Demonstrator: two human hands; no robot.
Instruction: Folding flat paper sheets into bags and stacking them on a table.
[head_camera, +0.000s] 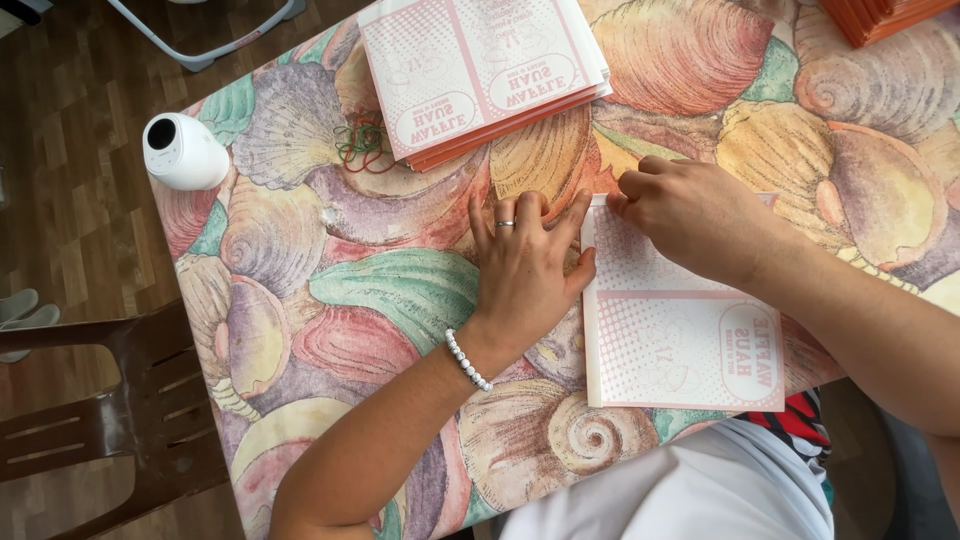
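— What covers the table?

— A seashell-patterned tablecloth (400, 290). The pink-and-white printed paper sleeve (680, 330) lies flat at its near edge, well below the stack of matching sleeves (480, 70).

— And the hands?

— The left hand (525, 265) is spread flat beside the sleeve's left edge, holding nothing. The right hand (690, 215) pinches its top corner.

— How would it handle?

— Light, thin, easily creased, I'd judge; best taken by the edges.

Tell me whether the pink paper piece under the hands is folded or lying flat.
Lying flat. The pink paper piece rests spread on the table; the left hand steadies its edge and the right hand presses its top corner.
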